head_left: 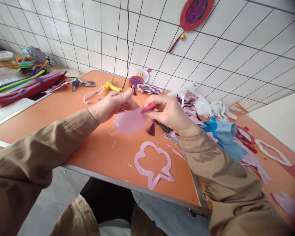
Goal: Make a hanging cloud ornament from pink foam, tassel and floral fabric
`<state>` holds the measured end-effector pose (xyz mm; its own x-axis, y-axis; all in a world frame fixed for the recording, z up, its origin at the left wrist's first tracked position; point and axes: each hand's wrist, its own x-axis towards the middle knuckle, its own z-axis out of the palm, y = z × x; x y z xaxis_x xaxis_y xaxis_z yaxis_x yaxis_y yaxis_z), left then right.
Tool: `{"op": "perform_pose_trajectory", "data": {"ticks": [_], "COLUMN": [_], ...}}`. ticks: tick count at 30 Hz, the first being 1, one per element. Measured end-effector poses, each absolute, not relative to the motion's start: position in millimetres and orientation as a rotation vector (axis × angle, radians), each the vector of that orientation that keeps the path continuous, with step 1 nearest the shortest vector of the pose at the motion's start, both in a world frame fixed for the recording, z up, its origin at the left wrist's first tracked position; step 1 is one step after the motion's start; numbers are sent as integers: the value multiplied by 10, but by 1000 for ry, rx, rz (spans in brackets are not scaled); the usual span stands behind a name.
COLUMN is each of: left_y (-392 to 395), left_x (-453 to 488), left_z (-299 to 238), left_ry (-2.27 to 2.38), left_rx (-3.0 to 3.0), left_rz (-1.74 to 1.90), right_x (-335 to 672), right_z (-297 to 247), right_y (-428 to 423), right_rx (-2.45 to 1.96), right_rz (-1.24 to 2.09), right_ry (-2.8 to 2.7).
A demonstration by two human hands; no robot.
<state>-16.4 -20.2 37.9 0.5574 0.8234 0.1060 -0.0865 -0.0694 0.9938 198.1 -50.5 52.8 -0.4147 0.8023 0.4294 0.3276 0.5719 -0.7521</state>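
Note:
Above an orange table (93,154), my left hand (111,105) pinches the top edge of a thin pale pink cut-out sheet (129,122), blurred by motion. My right hand (168,113) is closed on a short bright pink strip (147,108) at the sheet's right edge. A dark purple tassel (151,128) hangs just below my right hand. On the table in front of both hands lies a pale pink outline frame (152,162) left from cutting. Black scissors (164,127) lie under my right hand.
A yellow glue gun (111,86) with a black cord, keys (82,83) and finished round ornaments (140,80) lie at the back. Coloured pipe cleaners (22,87) fill the left. A plastic bag (194,100) and blue, red and pink paper scraps (226,136) crowd the right.

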Motion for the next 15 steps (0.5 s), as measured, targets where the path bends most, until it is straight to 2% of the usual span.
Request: {"op": "perform_pose_trajectory", "data": {"ticks": [4,10,15], "left_y": [-155,-215,-263], "left_x": [-191,-154,-102], "left_z": [421,372,338], "left_ry": [642,554,626], "left_rx": [1541,1619,1499], "left_rz": [752,502,557], "right_x": [2048,2054,2046], "right_z": [582,608,544], "right_y": [-493,-519,-480], "right_rx": [-716,-956,-834], "right_rz": [769,885,1015], "right_ry": [-2079,-2086,-1859]}}
